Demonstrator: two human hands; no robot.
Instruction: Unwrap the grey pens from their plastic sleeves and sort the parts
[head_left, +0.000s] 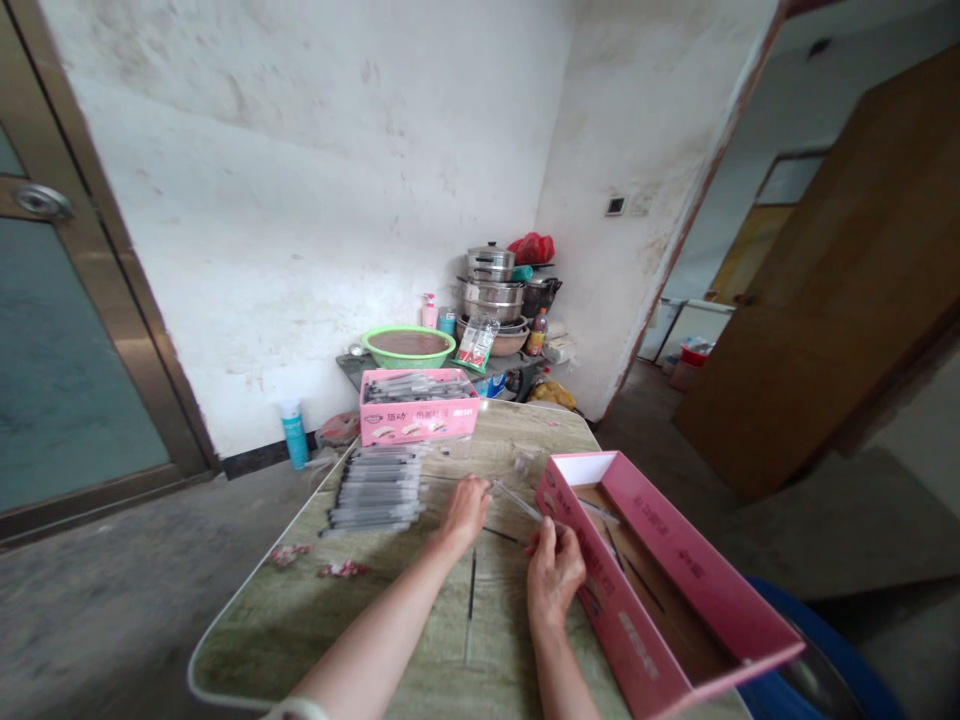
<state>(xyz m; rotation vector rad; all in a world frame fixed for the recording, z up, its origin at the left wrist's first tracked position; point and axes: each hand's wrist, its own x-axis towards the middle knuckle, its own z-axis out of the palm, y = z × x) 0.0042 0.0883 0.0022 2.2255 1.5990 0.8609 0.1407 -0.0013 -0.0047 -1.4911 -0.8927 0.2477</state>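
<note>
My right hand (555, 570) is closed in a pinch on the near end of a clear pen barrel (517, 500), which slants up and left. At its far end, my left hand (463, 512) has its fingers pinched together; what they hold, if anything, is too small to make out. Left of that hand lies a stacked row of grey pens (379, 487). Thin dark pen refills lie on the table, one (501, 535) between my hands and another (471, 600) nearer me. Beside my right hand stands a long pink box (637, 630) with a few thin pieces inside.
A pink box full of pens (420, 412) stands at the table's (255, 640) far edge. Behind it, a low shelf carries a green basin (409, 358), stacked steel pots (491, 290) and bottles. A blue spray can (295, 435) stands on the floor. A wooden door (817, 270) is at right.
</note>
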